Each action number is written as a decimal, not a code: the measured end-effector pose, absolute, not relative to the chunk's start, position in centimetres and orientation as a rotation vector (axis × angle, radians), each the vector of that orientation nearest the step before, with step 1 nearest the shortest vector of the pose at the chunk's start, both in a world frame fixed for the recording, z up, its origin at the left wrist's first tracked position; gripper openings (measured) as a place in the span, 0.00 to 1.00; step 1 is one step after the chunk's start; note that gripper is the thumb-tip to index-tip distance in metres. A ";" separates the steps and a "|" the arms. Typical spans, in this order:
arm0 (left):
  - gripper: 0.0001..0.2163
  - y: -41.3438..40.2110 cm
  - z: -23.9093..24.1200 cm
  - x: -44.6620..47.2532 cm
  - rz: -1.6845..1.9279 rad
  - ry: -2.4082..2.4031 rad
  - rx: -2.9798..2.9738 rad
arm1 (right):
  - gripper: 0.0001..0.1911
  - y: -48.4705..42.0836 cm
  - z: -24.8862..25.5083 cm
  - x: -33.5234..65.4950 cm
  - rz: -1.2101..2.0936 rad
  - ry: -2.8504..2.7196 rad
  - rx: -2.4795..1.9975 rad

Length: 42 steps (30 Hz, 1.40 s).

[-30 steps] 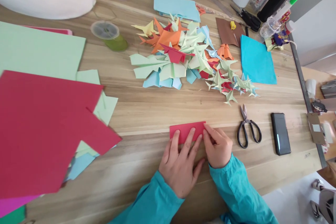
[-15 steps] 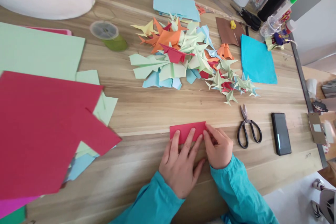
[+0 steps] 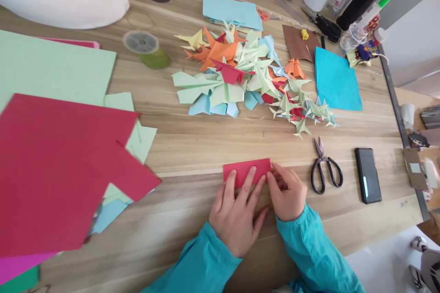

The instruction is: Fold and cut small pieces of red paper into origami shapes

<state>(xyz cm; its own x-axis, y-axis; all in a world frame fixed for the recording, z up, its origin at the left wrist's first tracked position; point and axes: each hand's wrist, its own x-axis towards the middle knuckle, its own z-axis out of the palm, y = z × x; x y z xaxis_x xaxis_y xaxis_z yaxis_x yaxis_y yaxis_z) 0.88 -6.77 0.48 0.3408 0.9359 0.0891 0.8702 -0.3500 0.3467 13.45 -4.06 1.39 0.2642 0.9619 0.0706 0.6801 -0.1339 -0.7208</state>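
A folded strip of red paper [image 3: 262, 165] lies on the wooden table [image 3: 192, 146] in front of me. My left hand [image 3: 234, 219] rests flat on it with fingers spread, pressing its near side down. At the right end of the strip, the fingertips and thumb of my right hand [image 3: 288, 191] are drawn together in a pinch on the edge. Its other fingers are curled under. To the right of that hand lie black-handled scissors [image 3: 322, 167], blades apart and pointing away from me.
Large red sheets [image 3: 62, 169] and pale green paper [image 3: 58, 64] are stacked at left. Beyond my hands sits a pile of folded paper shapes [image 3: 227, 68]. A phone [image 3: 368, 175] lies at right, a blue sheet [image 3: 337, 78] farther back. A green tub [image 3: 147, 50] stands behind.
The view has shifted slightly, so the things at left appear a little farther right. Both hands keep nearly the same place on the red paper.
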 end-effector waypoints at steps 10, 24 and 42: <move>0.28 -6.9 0.1 1.0 0.462 1.641 2.340 | 0.13 -3.7 2.0 14.1 0.759 -1.442 -2.065; 0.27 -6.7 0.5 0.8 0.401 1.614 2.379 | 0.16 -3.4 1.7 14.0 0.597 -1.642 -2.160; 0.27 -6.7 0.3 0.6 0.432 1.570 2.388 | 0.16 -3.4 1.6 14.0 0.522 -1.703 -2.158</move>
<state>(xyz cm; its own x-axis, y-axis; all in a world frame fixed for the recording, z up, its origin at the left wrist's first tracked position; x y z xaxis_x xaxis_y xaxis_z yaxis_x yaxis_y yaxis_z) 0.56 -6.71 0.35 0.3753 0.9205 0.1083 0.8462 -0.3880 0.3652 13.99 -3.42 1.60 0.2130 0.9742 -0.0744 0.8483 -0.2222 -0.4806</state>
